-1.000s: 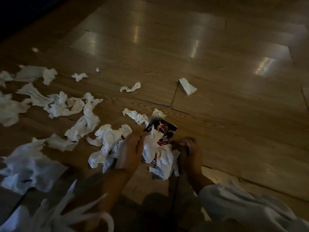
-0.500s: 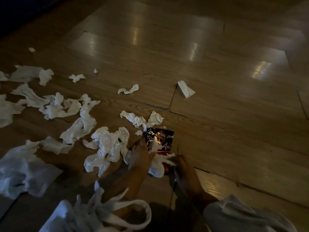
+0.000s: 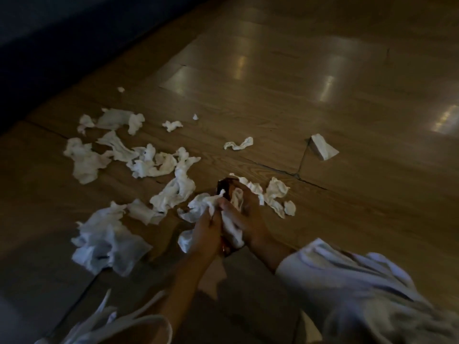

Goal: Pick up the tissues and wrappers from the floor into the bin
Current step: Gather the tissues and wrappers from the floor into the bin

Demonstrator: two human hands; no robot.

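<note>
That glossy brown wooden floor (image 3: pixel 323 108) is littered on the left with crumpled white tissues (image 3: pixel 106 244), and there's no bin in sight. Left hand (image 3: pixel 206 235) and right hand (image 3: pixel 249 214) both clutch a white tissue wad (image 3: pixel 233 228) plus a dark shiny wrapper (image 3: pixel 223 187). It looks overstuffed, so bits could slip out on the lift. Plenty of bare floor ahead and right; a dark edge (image 3: pixel 49 33) sits top-left.

Dim room — glossy wooden floor (image 3: pixel 273 100) reflecting light streaks, dark wall (image 3: pixel 62 33) far left.
</note>
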